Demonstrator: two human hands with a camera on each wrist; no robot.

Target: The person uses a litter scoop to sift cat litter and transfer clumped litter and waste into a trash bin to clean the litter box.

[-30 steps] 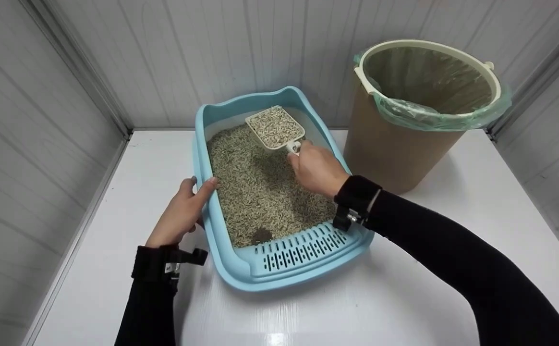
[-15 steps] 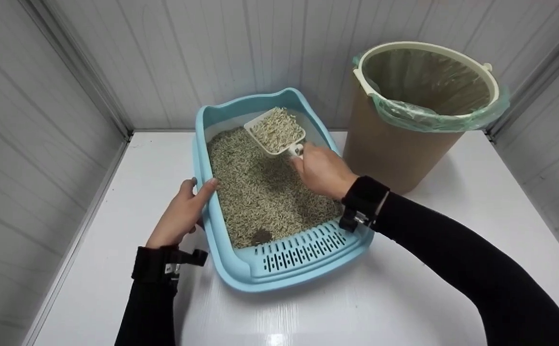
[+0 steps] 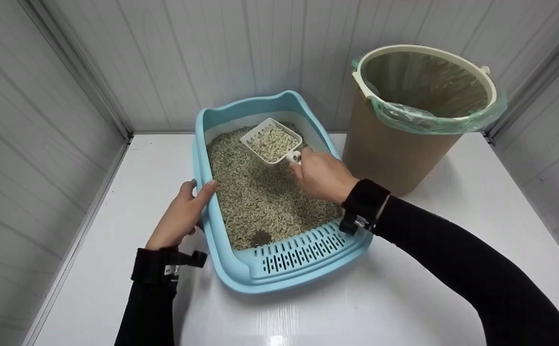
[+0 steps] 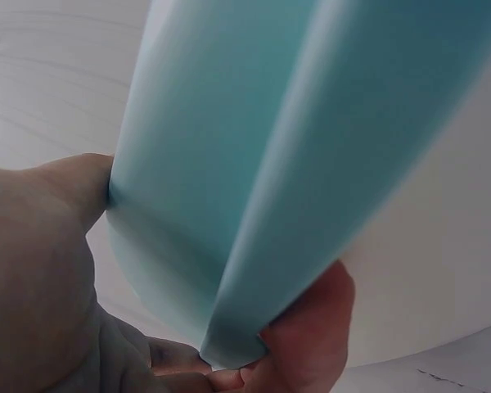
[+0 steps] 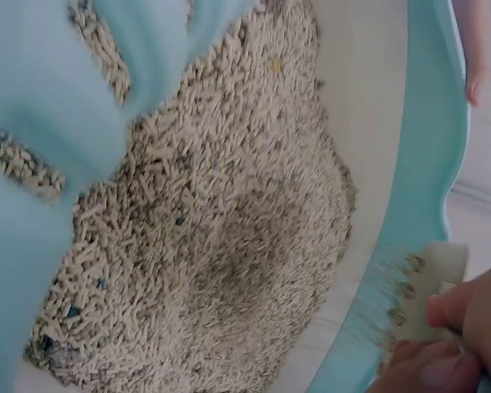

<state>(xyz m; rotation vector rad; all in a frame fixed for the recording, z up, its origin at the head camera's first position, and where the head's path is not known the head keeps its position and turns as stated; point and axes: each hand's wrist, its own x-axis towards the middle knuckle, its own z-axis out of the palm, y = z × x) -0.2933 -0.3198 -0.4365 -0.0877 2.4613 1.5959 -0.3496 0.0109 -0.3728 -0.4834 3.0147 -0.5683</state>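
A blue litter box (image 3: 234, 269) full of pellet litter (image 3: 246, 192) sits on the white surface. My left hand (image 3: 181, 214) grips its left rim, thumb on top; in the left wrist view, fingers curl under the blue edge. My right hand (image 3: 325, 175) holds a white litter scoop (image 3: 293, 157) by its handle, above the litter towards the back of the box. Pellets lie in the scoop's basket, whose slots show at the far side. In the right wrist view pellets fall in a blur beneath the scoop (image 5: 442, 266). A dark clump (image 3: 261, 237) lies near the box's slotted front step.
A tall brown bin (image 3: 390, 144) with a cream rim and a green bag liner (image 3: 433, 126) stands to the right of the box, close to it. Grey panelled walls (image 3: 212, 53) enclose the white surface (image 3: 154, 158) at the back and sides.
The scoop has tilted and moved slightly down and towards me; its pile of pellets has shrunk and its slots now show. The left hand has stayed on the rim.
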